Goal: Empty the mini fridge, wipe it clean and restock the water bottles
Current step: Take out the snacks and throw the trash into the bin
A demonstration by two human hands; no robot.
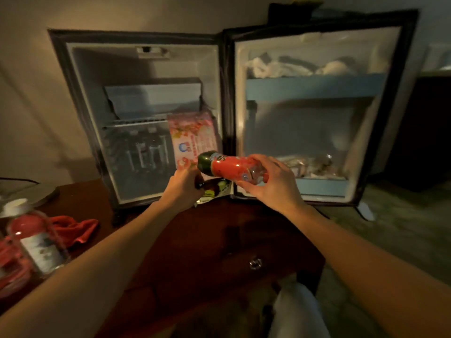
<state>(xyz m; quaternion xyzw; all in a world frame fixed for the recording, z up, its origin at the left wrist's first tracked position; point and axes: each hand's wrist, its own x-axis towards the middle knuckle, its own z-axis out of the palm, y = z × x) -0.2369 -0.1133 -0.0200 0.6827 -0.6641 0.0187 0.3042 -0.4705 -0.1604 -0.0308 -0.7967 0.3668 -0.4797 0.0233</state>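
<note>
The right hand [271,181] has its grip closed around a red-labelled bottle [229,168] lying sideways, dark end pointing left toward the left hand [184,186]. The left grip is closed on a small dark thing (too dim to name). Just beyond both grips stands the open mini fridge [144,113], water bottles [146,152] on its lower level, all on the table [219,240].

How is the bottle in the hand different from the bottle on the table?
The held bottle lies sideways in the right hand, in front of the open fridge; the table bottle stands upright on the wooden table, untouched. The held bottle has a red wrapper with a dark green end; the table bottle is clear with a white label and a white cap. Both look red.
</note>
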